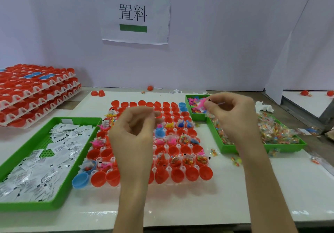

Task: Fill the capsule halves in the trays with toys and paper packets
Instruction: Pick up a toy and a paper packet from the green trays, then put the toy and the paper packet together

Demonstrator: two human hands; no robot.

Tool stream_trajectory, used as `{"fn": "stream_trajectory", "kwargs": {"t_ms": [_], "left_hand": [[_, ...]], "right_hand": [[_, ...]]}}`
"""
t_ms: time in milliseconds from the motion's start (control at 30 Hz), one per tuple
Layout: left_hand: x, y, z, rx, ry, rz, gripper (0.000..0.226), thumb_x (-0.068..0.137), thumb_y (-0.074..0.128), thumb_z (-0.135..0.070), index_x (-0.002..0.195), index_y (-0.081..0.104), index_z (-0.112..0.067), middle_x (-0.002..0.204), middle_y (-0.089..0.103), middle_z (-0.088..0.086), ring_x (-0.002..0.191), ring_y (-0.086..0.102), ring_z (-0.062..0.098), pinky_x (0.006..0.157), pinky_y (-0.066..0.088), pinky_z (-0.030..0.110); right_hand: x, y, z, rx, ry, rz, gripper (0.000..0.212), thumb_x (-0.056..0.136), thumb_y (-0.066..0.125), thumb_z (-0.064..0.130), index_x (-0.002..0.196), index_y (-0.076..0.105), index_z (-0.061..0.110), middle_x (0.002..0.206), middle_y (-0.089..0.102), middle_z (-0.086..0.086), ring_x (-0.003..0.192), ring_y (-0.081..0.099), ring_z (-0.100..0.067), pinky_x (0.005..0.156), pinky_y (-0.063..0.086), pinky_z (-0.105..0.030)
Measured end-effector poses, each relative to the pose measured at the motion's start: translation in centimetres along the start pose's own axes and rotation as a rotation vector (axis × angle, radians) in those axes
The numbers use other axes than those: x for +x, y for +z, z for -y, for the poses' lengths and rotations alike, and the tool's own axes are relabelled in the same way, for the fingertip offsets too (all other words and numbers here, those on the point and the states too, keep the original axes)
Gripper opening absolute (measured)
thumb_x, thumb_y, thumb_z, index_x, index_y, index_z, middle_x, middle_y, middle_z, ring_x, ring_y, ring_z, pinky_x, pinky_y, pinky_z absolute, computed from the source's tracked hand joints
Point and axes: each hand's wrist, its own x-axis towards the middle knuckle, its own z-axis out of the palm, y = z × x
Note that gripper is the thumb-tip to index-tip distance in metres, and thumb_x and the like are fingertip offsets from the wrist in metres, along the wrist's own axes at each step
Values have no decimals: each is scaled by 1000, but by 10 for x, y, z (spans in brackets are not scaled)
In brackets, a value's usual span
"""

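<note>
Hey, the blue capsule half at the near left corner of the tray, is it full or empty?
Empty. The blue capsule half shows only its bare blue inside, with no toy or packet.

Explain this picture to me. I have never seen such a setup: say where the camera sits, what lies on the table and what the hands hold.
There is no machine: a person works with two bare hands, and the one camera sits on the head, looking forward and down. The right hand pinches a pink toy above the small green toy tray. The left hand hovers with curled fingers over the middle tray; whether its grip holds anything is too blurred to tell. That tray carries red and blue capsule halves, some already filled. On the left a green tray holds white paper packets; on the right a larger green tray holds small bags of coloured bits. More stacked trays stand far left.
</note>
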Motion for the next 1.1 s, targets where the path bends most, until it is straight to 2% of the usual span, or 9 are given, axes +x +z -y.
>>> {"fn": "stream_trajectory", "kwargs": {"t_ms": [100,167,267,433,567,633,767,967,1100], "left_hand": [[5,-8,-2,-82,67,-297,19,92,65,-4,92,69,-22,83,76,-4,72,74,17,67,59,24],[8,-10,-3,-116,81,-367,19,90,64,-5,90,68,-23,81,76,-3,68,73,19,66,59,27],[6,-8,-2,-92,57,-353,18,89,64,-9,89,68,-27,81,76,-4,69,73,18,67,60,28],[3,-4,-2,-62,46,-291,19,90,64,-5,90,69,-23,80,75,-6,69,73,16,67,59,26],[4,-5,-3,-40,45,-298,20,90,63,-8,90,69,-27,82,75,-7,71,73,15,68,60,25],[3,-6,-3,-37,41,-304,21,90,63,-8,90,69,-28,82,75,-7,72,73,16,69,60,26],[4,-8,-3,-37,34,-322,21,89,63,-9,90,69,-29,82,75,-7,73,74,18,68,60,26],[4,-10,-2,-25,35,-327,20,91,64,-8,90,69,-27,82,75,-9,72,73,16,68,60,24],[5,-11,-2,-38,29,-332,18,90,64,-10,89,69,-27,81,75,-8,69,73,14,67,59,23]], "right_hand": [[30,13,-18,-217,4,144,17,84,78,16,76,74,31,72,72,15,72,68,-7,67,53,-17],[46,27,-33,-337,-4,246,5,86,77,16,85,79,21,77,72,11,74,67,-7,75,57,-28],[64,48,-55,-477,-34,344,7,87,75,17,92,79,18,82,71,8,73,60,0,79,57,-33],[80,69,-76,-585,-64,367,11,91,72,20,99,78,17,99,75,0,83,61,-8,85,52,-29],[86,77,-79,-626,-53,390,11,91,71,22,98,78,19,98,75,1,90,64,-12,102,49,-47],[87,80,-80,-671,-36,440,10,90,70,21,96,78,19,97,74,2,95,64,-16,105,45,-51],[89,83,-80,-696,-15,502,7,88,73,23,92,78,19,90,71,6,95,64,-16,103,46,-50],[90,82,-81,-659,-36,479,10,88,70,15,94,78,16,94,74,-1,92,65,-17,101,48,-50],[89,82,-84,-620,-66,449,10,89,69,14,94,78,14,94,74,-2,82,63,-11,92,55,-40]]}}
